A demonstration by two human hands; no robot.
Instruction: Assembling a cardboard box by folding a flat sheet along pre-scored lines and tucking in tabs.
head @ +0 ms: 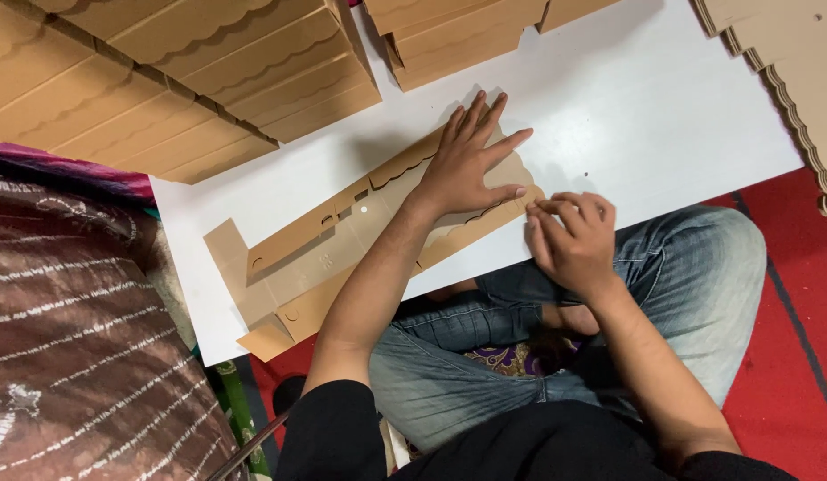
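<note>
Nearest, the right hand curls its fingers around the near scalloped edge of one flat cardboard blank, pinching it. Just beyond, the left hand lies spread open, palm pressing the same blank onto the white board. Past the blank, three stacks of cardboard show: a large one far left, one straight beyond, one far right.

left hand splayed flat, right hand curled

brown cardboard cutout, white table, blue jeans, red carpet.
</note>
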